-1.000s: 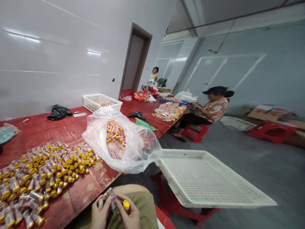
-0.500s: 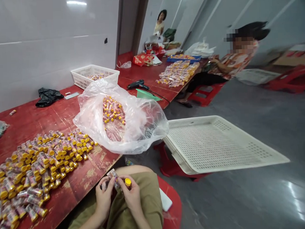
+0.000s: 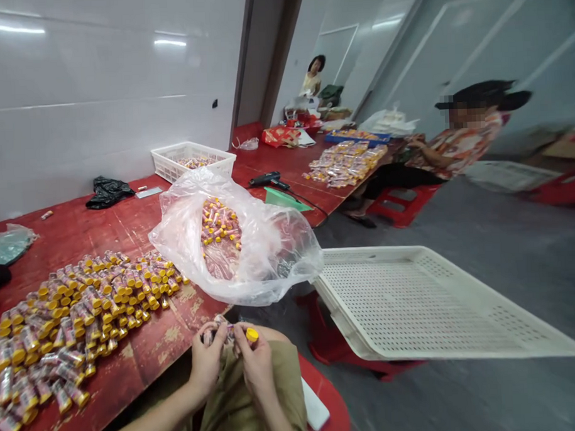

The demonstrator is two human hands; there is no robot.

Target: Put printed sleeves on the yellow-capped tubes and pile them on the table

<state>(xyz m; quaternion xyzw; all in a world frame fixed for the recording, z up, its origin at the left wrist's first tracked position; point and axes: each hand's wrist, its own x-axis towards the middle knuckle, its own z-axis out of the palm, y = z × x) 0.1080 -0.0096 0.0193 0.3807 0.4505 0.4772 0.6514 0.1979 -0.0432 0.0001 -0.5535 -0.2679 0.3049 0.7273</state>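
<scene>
A: Largest items first. What is noted?
B: A red table (image 3: 128, 230), its surface worn along the near edge. Beside it, a white perforated tray (image 3: 404, 318) rests on a red stool (image 3: 322, 327).
A: Contents on the table?
B: A loose pile of yellow-capped tubes (image 3: 104, 300) lies at the left. Near it, a clear plastic bag (image 3: 279, 260) gapes open, with similar yellow-capped pieces in it. Behind the bag, a white basket (image 3: 167, 164) contains small pieces of like colour. Farther off, a blue tray (image 3: 383, 138) bears orange items.
A: And the hands?
B: Both are above the lap, by the table edge. The right hand (image 3: 257, 366) is curled closed around a yellow-capped item (image 3: 252, 335); the left hand (image 3: 206, 361) pinches a printed sleeve (image 3: 230, 334).
A: Orientation?
B: The cap faces upward. Fingers hide the body, so its long axis cannot be confirmed. The sleeve's axis is too small to read.
A: Position in the grip?
B: The cap protrudes above the right fingers; the sleeve sits between the thumbs.
</scene>
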